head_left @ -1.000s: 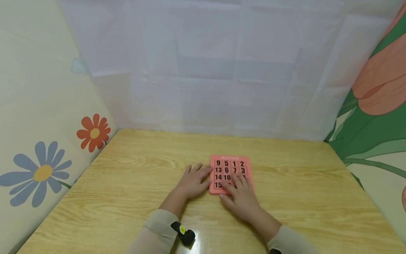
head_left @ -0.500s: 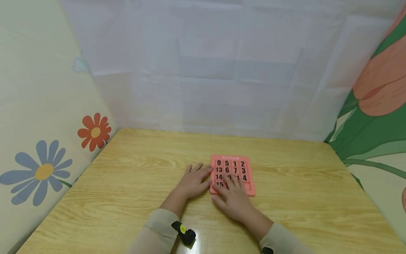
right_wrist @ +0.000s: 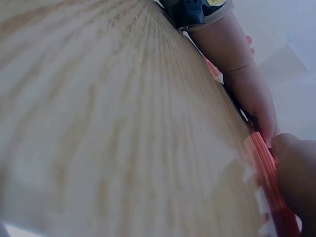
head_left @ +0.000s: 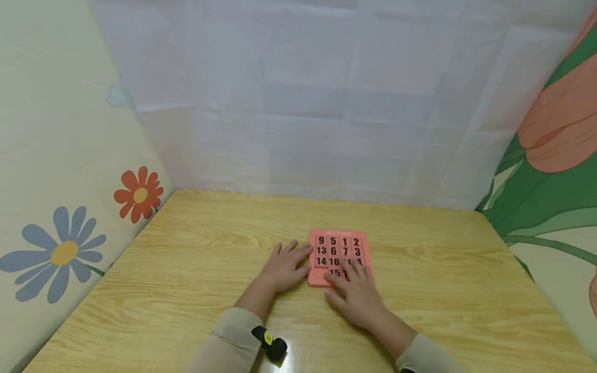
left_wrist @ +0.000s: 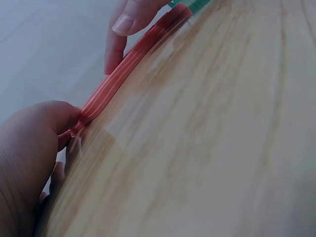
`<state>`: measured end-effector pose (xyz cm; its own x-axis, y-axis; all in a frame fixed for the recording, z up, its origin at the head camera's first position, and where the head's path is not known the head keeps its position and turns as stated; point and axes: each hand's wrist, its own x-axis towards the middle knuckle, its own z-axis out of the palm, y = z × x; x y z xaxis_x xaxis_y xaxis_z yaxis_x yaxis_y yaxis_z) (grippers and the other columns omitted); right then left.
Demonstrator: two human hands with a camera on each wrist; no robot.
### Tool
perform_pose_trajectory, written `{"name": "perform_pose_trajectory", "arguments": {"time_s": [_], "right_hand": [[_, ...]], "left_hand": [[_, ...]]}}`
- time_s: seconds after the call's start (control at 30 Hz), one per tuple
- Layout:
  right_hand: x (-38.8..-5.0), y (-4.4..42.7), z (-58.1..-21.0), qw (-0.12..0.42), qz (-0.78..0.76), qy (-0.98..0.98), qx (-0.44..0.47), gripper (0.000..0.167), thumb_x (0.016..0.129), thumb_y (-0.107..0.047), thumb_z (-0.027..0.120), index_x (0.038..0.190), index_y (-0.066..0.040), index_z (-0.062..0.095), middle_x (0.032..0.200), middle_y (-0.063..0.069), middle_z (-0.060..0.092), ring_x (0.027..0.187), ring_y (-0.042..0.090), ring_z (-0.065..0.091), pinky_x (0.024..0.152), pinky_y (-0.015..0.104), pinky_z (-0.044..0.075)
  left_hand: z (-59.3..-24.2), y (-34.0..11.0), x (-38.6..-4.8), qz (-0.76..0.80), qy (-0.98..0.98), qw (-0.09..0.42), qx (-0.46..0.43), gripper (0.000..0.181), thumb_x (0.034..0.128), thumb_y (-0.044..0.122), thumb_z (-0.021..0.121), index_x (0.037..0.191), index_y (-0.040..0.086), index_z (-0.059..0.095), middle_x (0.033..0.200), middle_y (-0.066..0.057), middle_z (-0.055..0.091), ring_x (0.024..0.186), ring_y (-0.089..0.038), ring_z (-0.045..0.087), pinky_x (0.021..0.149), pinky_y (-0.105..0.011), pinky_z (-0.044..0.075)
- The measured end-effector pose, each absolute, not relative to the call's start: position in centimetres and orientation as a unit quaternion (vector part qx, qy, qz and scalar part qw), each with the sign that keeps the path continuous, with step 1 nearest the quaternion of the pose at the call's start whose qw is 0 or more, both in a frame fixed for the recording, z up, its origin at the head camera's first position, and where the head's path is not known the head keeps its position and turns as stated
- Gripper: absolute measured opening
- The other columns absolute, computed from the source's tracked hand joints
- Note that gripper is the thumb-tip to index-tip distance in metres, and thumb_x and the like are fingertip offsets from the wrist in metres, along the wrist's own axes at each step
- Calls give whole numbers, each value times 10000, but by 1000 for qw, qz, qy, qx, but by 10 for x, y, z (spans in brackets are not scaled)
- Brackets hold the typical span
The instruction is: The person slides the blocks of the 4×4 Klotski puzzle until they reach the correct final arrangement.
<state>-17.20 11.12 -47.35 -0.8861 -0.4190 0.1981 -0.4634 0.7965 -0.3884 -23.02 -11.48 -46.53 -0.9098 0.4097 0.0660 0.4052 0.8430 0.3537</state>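
A pink sliding number puzzle (head_left: 333, 251) lies flat on the wooden table. Its bottom row has a gap at the left corner, with the 15 tile (head_left: 334, 272) just right of it. My left hand (head_left: 283, 268) rests along the left edge, fingers extended, fingertips and thumb touching the frame. Over the lower right tiles lies my right hand (head_left: 358, 298), fingers spread on top and hiding some numbers. In the left wrist view the puzzle's side (left_wrist: 123, 69) is seen edge-on beside my left hand (left_wrist: 27, 148). The right wrist view shows the puzzle's near edge (right_wrist: 269, 173) beside my right hand (right_wrist: 298, 180).
The wooden table (head_left: 210, 233) surrounds the puzzle. A white sheet (head_left: 303, 103) hangs behind it. Flower-patterned panels stand at the left (head_left: 60, 155) and right (head_left: 555, 197). A black wrist camera (head_left: 271, 344) is strapped to my left sleeve.
My right hand moved left, then back right across the bottom row. The 15 tile slid one place right; the gap went from the lower right corner to the lower left. My left hand stayed put.
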Motion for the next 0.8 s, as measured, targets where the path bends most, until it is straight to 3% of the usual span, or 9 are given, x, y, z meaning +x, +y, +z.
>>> {"name": "perform_pose_trajectory", "arguments": {"time_s": [0.3, 0.53, 0.8], "right_hand": [[-174, 114, -470, 35, 228, -947, 223, 474, 977, -473, 519, 1387, -241, 570, 1580, 166, 334, 1496, 426, 173, 1203, 643, 91], [-198, 113, -468, 53, 220, -952, 206, 482, 988, -435, 524, 1392, -175, 563, 1568, 209, 333, 1474, 457, 208, 1175, 682, 144], [-225, 105, -459, 29, 202, -963, 174, 514, 1003, -455, 492, 1442, -190, 509, 1594, 198, 284, 1492, 437, 169, 1189, 664, 126]], "left_hand": [[-468, -115, -232, 176, 963, 7, 205, 552, 1009, 435, 443, 1510, 206, 403, 1570, 14, 394, 1508, -300, 235, 1239, -566, 66], [-467, -117, -232, 185, 960, 4, 210, 550, 1007, 420, 458, 1504, 187, 415, 1564, -5, 405, 1499, -321, 251, 1232, -581, 82], [-469, -116, -232, 176, 961, 1, 213, 544, 1013, 432, 436, 1506, 202, 412, 1565, 11, 402, 1500, -314, 251, 1230, -582, 90]]}}
